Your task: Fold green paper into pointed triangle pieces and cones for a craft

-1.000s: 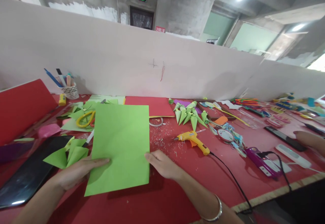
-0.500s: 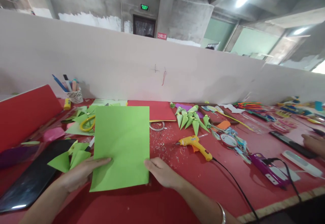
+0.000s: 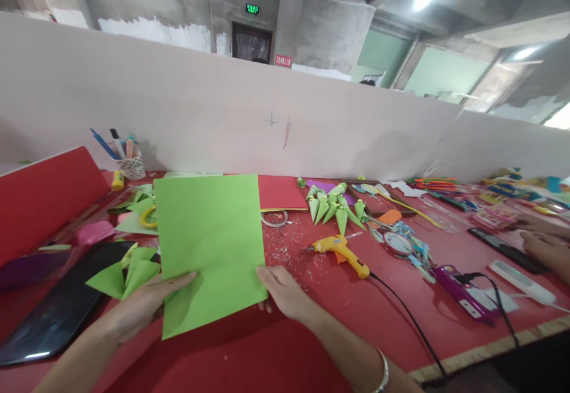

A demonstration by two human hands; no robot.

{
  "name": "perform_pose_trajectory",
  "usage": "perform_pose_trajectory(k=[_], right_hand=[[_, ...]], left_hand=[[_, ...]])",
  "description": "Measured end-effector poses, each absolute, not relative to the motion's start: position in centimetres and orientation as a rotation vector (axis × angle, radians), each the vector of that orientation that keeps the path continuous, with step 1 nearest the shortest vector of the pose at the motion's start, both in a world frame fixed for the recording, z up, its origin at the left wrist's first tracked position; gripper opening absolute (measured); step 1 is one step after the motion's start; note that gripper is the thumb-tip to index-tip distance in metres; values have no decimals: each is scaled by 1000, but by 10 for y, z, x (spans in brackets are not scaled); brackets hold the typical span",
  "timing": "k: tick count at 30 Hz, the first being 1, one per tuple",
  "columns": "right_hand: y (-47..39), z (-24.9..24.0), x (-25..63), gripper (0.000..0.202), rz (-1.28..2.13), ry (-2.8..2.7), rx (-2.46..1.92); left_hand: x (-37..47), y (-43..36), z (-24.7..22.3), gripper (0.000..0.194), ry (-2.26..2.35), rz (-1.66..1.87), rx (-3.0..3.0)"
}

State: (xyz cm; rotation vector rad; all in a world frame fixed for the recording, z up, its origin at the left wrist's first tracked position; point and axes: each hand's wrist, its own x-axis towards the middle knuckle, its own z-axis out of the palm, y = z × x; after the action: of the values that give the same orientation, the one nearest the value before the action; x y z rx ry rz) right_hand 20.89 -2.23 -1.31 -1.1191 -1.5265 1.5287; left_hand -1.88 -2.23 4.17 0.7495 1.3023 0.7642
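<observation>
A sheet of bright green paper [image 3: 211, 238] is held up between my two hands, tilted a little, above the red table. My left hand [image 3: 154, 295] grips its lower left side, thumb across the front and fingers hidden behind. At the lower right edge, my right hand [image 3: 285, 289] pinches the sheet, with some fingertips showing below it. Folded green paper pieces [image 3: 127, 274] lie beside my left hand on a black glossy tray-like object [image 3: 57, 310]. To the right of my right hand rests a yellow hot glue gun [image 3: 341, 250].
Several green paper cones [image 3: 332, 206] lie near the white partition [image 3: 214, 114]. Red sheets [image 3: 282, 193] lie behind the green paper. A purple power strip [image 3: 465, 295] and cable sit at right, near another person's hands [image 3: 545, 244]. A pen cup [image 3: 130, 165] stands back left.
The green sheet has tilted, its top shifting left and its right side rising slightly. My hands keep their hold. At far right, the other person's hands have come further into view.
</observation>
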Motion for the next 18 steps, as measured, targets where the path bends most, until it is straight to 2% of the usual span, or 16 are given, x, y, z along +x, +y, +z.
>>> perform_pose_trajectory(k=[7,13,18], right_hand=[[-21,-10,209,55,1452,-1459,-1132],[-22,-8,206,49,1423,-1445,-1072],[-22,-6,203,44,1351,-1347,-1204]], left_hand=[[-15,-32,36,42,1227,815,656],[-13,-43,32,40,1316,880,659],[0,-61,25,37,1438,907,661]])
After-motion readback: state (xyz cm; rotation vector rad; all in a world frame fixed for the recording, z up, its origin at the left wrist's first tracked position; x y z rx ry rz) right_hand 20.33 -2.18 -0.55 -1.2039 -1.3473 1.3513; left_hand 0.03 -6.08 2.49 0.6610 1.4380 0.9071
